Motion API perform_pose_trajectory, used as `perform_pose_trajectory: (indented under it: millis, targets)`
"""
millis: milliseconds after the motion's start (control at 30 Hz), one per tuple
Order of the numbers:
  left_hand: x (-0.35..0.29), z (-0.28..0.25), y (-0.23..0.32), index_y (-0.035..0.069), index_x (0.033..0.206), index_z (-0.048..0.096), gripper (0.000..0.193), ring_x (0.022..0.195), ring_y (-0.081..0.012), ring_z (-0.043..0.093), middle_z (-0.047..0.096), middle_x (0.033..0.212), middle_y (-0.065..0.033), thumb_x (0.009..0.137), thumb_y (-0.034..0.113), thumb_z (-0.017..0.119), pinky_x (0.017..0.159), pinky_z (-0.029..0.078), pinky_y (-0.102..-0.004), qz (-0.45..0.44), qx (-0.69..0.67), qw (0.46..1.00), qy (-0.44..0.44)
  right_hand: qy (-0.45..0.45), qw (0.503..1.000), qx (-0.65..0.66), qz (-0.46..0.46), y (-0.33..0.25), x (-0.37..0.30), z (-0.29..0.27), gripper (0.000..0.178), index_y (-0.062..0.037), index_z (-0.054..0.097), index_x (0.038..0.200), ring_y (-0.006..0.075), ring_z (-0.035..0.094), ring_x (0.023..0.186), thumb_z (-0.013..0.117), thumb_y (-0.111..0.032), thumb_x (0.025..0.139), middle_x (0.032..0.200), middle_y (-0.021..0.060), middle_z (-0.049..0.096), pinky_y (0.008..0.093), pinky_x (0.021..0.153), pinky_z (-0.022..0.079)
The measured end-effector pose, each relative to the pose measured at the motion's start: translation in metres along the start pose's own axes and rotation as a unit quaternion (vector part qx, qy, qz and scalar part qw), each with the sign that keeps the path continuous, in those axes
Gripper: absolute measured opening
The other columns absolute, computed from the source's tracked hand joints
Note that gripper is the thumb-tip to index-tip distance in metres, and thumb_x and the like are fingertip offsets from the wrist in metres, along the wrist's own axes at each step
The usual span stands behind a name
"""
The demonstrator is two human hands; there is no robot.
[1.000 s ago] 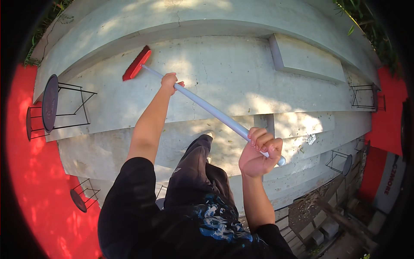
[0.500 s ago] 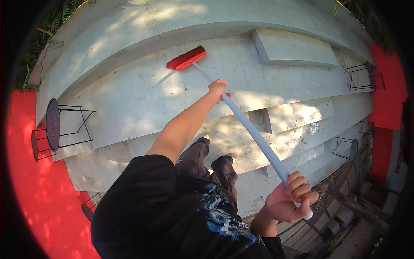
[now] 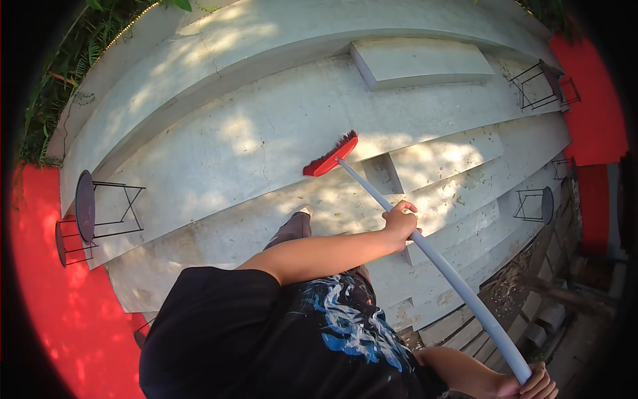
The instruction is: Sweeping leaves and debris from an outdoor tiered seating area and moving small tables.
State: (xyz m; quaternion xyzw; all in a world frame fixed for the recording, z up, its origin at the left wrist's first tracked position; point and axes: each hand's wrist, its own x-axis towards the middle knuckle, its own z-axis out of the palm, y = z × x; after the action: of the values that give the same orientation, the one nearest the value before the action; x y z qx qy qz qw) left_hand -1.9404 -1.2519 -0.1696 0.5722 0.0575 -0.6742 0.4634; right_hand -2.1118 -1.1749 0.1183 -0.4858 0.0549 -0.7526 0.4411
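Observation:
A broom with a red head [image 3: 331, 157] and a long pale handle [image 3: 458, 282] slants across the view. Its dark red bristles face away from me, and the head sits close to the front edge of a grey concrete step [image 3: 219, 159]; whether it touches the surface I cannot tell. My left hand [image 3: 401, 223] is wrapped round the handle at its middle, arm reaching across my body. Down at the lower right, my right hand [image 3: 535, 384] grips the handle near its end, partly cut off by the picture's rim.
A concrete block [image 3: 425, 61] stands on the step ahead. Lower steps [image 3: 438, 166] drop toward me, with scattered leaves. A round-topped table [image 3: 85, 206] with thin black legs is at left; another [image 3: 546, 205] is at right. Red ground [image 3: 40, 266] borders the left side.
The broom head has come back toward me and to the right, to the step's edge. Both hands have moved down and rightward with the handle.

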Motion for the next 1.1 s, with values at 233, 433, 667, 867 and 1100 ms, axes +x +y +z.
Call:
perform_pose_trajectory:
  millis: [233,433,667,867,1100]
  targets:
    - [-0.002,-0.034,0.042,0.013,0.103,0.043,0.038,0.062,-0.0186,0.055,0.041,0.084,-0.0082,0.072,-0.009,0.04,0.052,0.042,-0.0324,0.13,-0.081,0.988,0.025,-0.06,0.985,0.126,0.106,0.012,0.025,-0.068,0.026,-0.0131,0.033,0.056,0.0068,0.03,0.039,0.047,-0.011,0.077,0.047,-0.0026,0.032,0.0205,0.047,0.027]
    - [0.095,-0.133,0.119,0.01,0.105,0.041,0.042,0.066,-0.0255,0.059,0.04,0.096,-0.0132,0.07,-0.012,0.033,0.056,0.047,-0.0361,0.169,-0.122,0.967,0.147,0.007,0.973,0.165,0.164,0.189,0.016,-0.065,0.025,-0.0132,0.031,0.058,0.0068,0.03,0.039,0.046,-0.015,0.078,0.046,-0.0029,0.031,0.0221,0.042,0.027]
    - [0.239,-0.218,0.198,0.007,0.105,0.042,0.046,0.063,-0.0307,0.059,0.038,0.103,-0.0154,0.065,-0.015,0.031,0.044,0.045,-0.0309,0.183,-0.075,0.965,0.174,0.001,0.974,0.076,0.215,0.312,-0.061,-0.034,0.023,-0.0106,0.031,0.062,0.0147,0.031,0.05,0.043,-0.025,0.077,0.052,0.0018,0.032,0.0317,0.055,0.029]
    - [0.311,-0.131,0.258,0.007,0.1,0.051,0.042,0.062,-0.029,0.06,0.041,0.1,-0.016,0.067,-0.013,0.034,0.046,0.049,-0.0318,0.151,0.045,0.985,0.071,-0.007,0.983,-0.042,0.18,0.323,-0.044,-0.034,0.025,-0.0107,0.031,0.062,0.0149,0.031,0.051,0.041,-0.027,0.078,0.053,0.0014,0.033,0.0322,0.056,0.028]
    - [0.268,-0.014,0.198,0.013,0.092,0.052,0.028,0.061,-0.0276,0.06,0.024,0.111,-0.0135,0.075,-0.005,0.04,0.044,0.049,-0.035,0.052,0.176,0.983,-0.006,0.07,0.983,-0.125,0.113,0.25,-0.011,-0.043,0.034,-0.0125,0.03,0.057,0.0098,0.026,0.046,0.038,-0.031,0.084,0.048,-0.0019,0.029,0.0273,0.052,0.024]
